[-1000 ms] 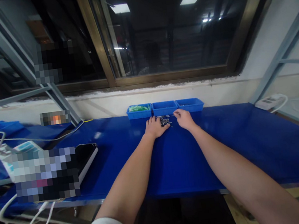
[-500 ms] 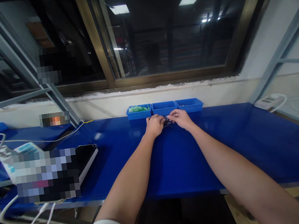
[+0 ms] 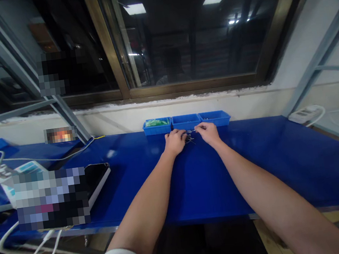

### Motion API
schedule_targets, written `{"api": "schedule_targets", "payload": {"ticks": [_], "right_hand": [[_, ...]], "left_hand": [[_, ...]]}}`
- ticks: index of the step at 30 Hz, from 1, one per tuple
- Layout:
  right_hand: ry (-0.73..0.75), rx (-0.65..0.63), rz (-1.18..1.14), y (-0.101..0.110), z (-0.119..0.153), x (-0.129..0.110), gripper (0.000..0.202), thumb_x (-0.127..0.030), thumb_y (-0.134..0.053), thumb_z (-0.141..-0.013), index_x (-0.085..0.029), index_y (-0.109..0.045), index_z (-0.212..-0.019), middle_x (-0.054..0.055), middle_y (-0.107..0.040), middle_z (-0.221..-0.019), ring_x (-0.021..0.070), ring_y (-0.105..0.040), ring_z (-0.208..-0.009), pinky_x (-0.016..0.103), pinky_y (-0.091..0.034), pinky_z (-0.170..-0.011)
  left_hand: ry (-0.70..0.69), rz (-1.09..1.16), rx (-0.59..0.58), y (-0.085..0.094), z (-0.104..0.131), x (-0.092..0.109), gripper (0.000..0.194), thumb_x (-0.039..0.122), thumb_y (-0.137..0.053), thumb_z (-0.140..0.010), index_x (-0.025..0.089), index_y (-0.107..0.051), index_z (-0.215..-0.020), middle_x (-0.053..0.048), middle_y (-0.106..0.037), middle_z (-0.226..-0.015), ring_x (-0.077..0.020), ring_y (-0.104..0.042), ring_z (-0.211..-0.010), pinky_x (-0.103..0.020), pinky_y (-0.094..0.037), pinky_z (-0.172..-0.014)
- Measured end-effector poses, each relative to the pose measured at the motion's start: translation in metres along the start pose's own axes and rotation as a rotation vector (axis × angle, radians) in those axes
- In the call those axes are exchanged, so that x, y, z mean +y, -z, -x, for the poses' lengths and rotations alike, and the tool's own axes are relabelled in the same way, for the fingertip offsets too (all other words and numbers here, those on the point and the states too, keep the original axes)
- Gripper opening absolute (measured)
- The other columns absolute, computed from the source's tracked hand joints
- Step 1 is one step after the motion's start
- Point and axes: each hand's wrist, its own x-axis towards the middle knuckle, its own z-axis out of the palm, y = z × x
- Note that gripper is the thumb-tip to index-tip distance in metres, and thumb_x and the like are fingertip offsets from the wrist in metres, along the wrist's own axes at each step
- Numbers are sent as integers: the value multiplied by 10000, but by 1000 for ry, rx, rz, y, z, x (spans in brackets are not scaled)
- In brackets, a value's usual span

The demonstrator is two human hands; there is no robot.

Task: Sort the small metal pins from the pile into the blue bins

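Observation:
Near the back of the blue table, my left hand (image 3: 176,141) is closed, its thumb and fingers at a small cluster of thin metal pieces (image 3: 190,138). My right hand (image 3: 209,132) is just to the right, fingertips pinched on the end of a slim, shiny metal rod (image 3: 191,130). That rod spans the gap between both hands. Several thin, dark ends of the cluster stick out below it, close to the tabletop. The exact kind of these pieces is too small to make out, and my left fingers hide part of them.
Behind my hands stand a blue bin with green packets (image 3: 157,123), a middle blue bin (image 3: 186,118) and a right blue bin (image 3: 222,116) with small dark contents. A tablet-like device (image 3: 100,180) with white cables lies left; a white power strip (image 3: 307,114) sits right.
My right hand has shifted slightly right, away from my left hand, and the gap between them has widened. A single rod now stretches across it. My left hand has stayed in place.

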Motion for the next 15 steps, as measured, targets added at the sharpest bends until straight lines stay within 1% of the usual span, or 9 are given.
{"api": "schedule_targets", "payload": {"ticks": [2,4,7,9,11,13,15], "right_hand": [[33,104,142,3,0,-1,191,-306,-529,-726,-175,-667,-739,50,-685,-765,192,-603,-768,296,-438,-769],[56,179,276,7,-2,0,208,-278,-505,-743,-175,-667,-822,65,-685,-837,209,-575,-871,317,-409,-841],[67,230,454,13,-7,5,271,-289,-506,-755,-174,-646,-956,89,-665,-982,260,-475,-1035,397,-332,-927],[54,230,533,16,-10,9,326,-300,-508,-756,-176,-622,-1035,98,-635,-1075,290,-407,-1088,450,-289,-938],[27,212,584,18,-14,14,402,-314,-506,-758,-184,-582,-1131,104,-587,-1171,309,-364,-1108,479,-277,-925],[-25,162,626,19,-16,19,517,-343,-530,-743,-201,-512,-1240,109,-495,-1297,329,-331,-1134,496,-282,-911],[-78,85,663,19,-16,23,638,-377,-578,-710,-228,-439,-1315,111,-368,-1406,354,-294,-1173,515,-288,-906]], "left_hand": [[39,-10,0,-1,0,-1,365,368,-339,-914,293,-528,-1217,-39,-552,-1238,-214,-467,-1155,-391,-306,-966],[81,-23,-18,-1,0,-1,382,366,-332,-910,289,-502,-1244,-46,-528,-1275,-226,-444,-1187,-399,-306,-976],[118,-40,-40,-2,-1,-3,393,368,-332,-904,275,-485,-1254,-60,-506,-1293,-241,-421,-1215,-416,-312,-982],[117,-41,-35,-4,-2,-5,390,358,-332,-902,265,-486,-1247,-69,-505,-1288,-245,-420,-1218,-424,-320,-979],[115,-38,-30,-7,-2,-7,381,330,-332,-899,261,-492,-1237,-75,-508,-1282,-244,-422,-1219,-431,-322,-979],[122,-36,-36,-9,-3,-8,379,300,-330,-891,257,-500,-1227,-81,-511,-1281,-243,-426,-1219,-442,-319,-982],[133,-34,-52,-9,-3,-9,386,303,-328,-887,250,-501,-1227,-84,-505,-1295,-242,-426,-1221,-452,-308,-992]]}}
